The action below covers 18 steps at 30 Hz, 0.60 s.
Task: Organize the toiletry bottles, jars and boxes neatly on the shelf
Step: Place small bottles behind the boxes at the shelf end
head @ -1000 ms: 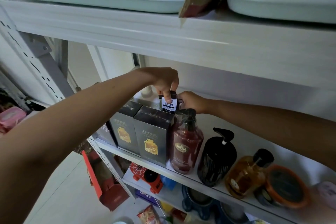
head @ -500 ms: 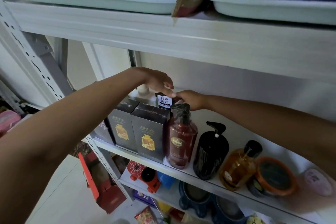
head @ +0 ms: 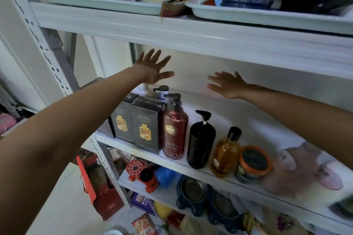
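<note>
- Head view: the left hand (head: pixel 152 68) hovers with its fingers spread straight, holding nothing. The right hand (head: pixel 228 85), well apart from it, is likewise flat and empty.
- Just under the left hand's palm stands a small dark bottle with a white label (head: pixel 162 92), tucked behind two dark grey cardboard boxes with gold emblems (head: pixel 145 126).
- Below the gap between the hands, a dark red plastic pump bottle (head: pixel 174 129), a black pump bottle (head: pixel 200 139), an amber bottle with a black cap (head: pixel 225 154) and an orange-rimmed round jar (head: pixel 254 162) line the white shelf (head: pixel 248 120).
- Under the right forearm lie blurred pale pink items (head: pixel 292 168), probably the next to tidy.
- To do it well, descend from above, keep the wrists clear of the pump heads, and set one item at a time beside the jar.
</note>
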{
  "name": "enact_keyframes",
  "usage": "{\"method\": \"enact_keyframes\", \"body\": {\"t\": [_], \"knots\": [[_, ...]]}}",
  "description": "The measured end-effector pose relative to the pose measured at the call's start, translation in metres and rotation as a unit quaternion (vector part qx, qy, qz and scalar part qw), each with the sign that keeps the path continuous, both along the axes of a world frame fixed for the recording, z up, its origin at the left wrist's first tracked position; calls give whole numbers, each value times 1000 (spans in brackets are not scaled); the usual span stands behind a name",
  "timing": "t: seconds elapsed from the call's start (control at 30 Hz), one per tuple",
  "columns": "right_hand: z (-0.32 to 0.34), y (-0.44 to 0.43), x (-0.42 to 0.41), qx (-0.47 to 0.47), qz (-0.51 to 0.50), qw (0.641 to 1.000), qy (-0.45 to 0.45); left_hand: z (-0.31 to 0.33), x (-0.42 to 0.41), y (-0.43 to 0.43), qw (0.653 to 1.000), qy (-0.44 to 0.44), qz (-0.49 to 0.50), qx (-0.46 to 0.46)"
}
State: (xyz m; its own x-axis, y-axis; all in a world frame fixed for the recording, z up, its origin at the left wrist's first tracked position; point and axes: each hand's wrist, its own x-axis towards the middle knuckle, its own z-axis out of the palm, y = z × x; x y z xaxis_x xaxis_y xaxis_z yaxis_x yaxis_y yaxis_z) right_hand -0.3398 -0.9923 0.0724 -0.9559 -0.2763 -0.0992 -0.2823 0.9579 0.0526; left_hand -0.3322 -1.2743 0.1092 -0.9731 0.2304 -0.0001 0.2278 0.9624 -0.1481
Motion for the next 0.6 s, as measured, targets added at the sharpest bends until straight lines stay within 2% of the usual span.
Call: {"method": "enact_keyframes", "body": {"t": [0.17,0.27,0.37,0.43,0.6], "knots": [[28,33,46,-19,3,999,32,13,40,-7,999,29,-12,4],[35,46,80,-29,8,999,44,1,76,-19,998,45,-6,44],[36,52,123,-21,24,997,63,-39,122,-27,991,101,15,84],[31,49,150,-20,46,993,110,-72,155,-32,985,128,28,114],[-16,22,203,-43,113,973,199,-168,226,-49,977,76,72,186]]}}
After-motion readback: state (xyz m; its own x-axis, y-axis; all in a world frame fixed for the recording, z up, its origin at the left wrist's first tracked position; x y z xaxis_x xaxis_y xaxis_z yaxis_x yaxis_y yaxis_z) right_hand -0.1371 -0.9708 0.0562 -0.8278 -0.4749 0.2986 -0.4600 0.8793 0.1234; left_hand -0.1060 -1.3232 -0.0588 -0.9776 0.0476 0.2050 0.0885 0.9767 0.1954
